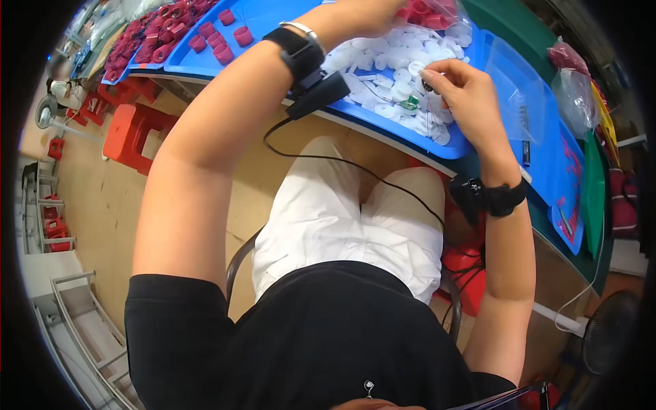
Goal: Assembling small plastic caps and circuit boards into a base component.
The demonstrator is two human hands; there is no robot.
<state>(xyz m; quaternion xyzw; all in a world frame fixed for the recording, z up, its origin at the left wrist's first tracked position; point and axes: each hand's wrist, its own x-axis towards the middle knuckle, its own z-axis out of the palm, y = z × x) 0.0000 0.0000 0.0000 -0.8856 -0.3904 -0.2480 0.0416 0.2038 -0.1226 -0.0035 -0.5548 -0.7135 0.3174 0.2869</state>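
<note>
Fingertips of our right hand (465, 92) are pinching a small dark part over white discs (383, 61), upper centre; left hand (372, 15) is reaching in, grip hidden. We are advising steady alignment.

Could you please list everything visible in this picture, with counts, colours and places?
white discs: many, white, heaped in the near blue tray
blue trays: several, blue, along the table
red caps: many, red, in the far trays at upper left
clear bags: a few, clear, at right on the table
red stools: several, red, on the floor at left
fan: one, dark, lower right
wristbands: two, black, one on each wrist
left hand: reaches over the discs
right hand: pinches a small dark part
</note>
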